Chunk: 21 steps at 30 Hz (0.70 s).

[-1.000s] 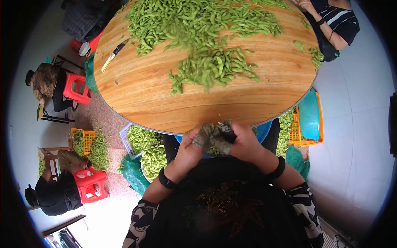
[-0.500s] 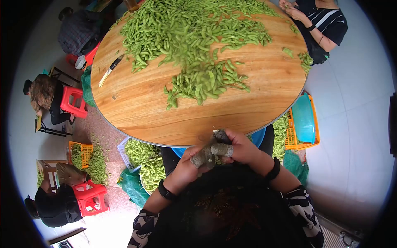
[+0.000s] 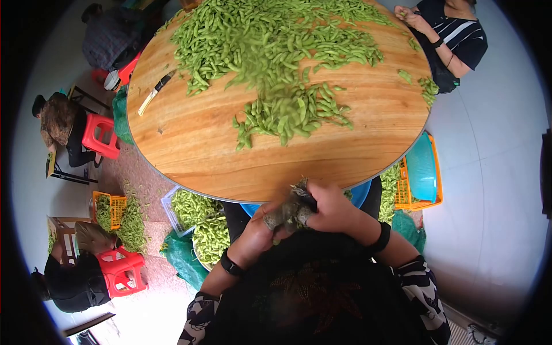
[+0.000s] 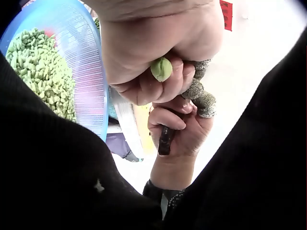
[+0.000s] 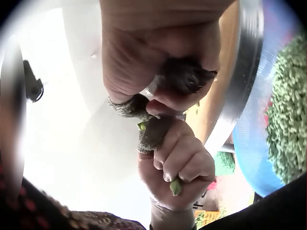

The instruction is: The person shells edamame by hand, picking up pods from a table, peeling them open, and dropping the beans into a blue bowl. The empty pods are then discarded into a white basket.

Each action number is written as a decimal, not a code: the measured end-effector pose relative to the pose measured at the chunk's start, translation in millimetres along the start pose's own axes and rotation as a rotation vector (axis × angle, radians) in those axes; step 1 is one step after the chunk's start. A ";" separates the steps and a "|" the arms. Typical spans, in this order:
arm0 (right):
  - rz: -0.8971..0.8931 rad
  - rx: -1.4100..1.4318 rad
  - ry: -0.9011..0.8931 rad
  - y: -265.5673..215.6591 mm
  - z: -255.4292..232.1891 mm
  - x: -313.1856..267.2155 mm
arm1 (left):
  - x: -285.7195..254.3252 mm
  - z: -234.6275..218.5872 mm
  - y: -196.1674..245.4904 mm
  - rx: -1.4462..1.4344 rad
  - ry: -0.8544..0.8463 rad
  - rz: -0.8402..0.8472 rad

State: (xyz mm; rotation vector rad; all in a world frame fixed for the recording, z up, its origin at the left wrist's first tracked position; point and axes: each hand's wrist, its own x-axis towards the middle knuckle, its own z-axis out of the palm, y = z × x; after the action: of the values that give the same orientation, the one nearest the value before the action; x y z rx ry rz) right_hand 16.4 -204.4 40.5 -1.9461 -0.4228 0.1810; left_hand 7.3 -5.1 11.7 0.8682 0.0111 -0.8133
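Close together over my lap, at the table's near edge, my two hands meet. The left hand (image 3: 253, 236) curls its fingers round a green soybean pod (image 4: 161, 69), whose end pokes out of the fist in the left wrist view. My right hand (image 3: 336, 208) grips a small dark handle-like piece (image 5: 184, 75); its working end is hidden between the hands. Worn grey-green covers (image 5: 128, 106) wrap the thumbs, which nearly meet. A bit of green (image 5: 142, 126) shows between them. Below the hands is a blue basin (image 4: 98, 86) containing shelled beans (image 4: 41, 72).
Heaped pods (image 3: 241, 40) cover the far part of the wooden table (image 3: 190, 155). A knife (image 3: 154, 95) lies at its left. Crates and a green sack (image 3: 187, 261) of pods stand on the floor. Another person (image 3: 454, 40) sits across at the right; others sit at the left.
My hands were side by side at the table edge; now they overlap more, with the thumbs drawn together. The head view has tilted, so the table appears lower.
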 end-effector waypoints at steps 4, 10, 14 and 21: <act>0.013 -0.240 0.027 -3.4 0.0 -1.2 | -11.8 -3.1 17.0 0.237 0.120 0.196; -0.169 -0.258 -0.015 -7.2 -12.2 4.5 | -69.0 -76.0 65.7 0.889 0.803 0.659; -0.078 -0.403 0.256 12.2 -26.2 35.4 | -98.7 -119.8 87.6 1.779 1.079 0.449; 0.019 -0.862 0.474 41.1 -19.8 70.0 | -112.8 -137.3 107.9 1.995 1.179 0.050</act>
State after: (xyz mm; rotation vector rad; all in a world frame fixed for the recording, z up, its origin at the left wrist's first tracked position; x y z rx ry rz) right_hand 96.0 -209.7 15.7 -2.7292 -0.1638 -0.5326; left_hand 38.4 199.7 29.3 3.0996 0.2424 0.1539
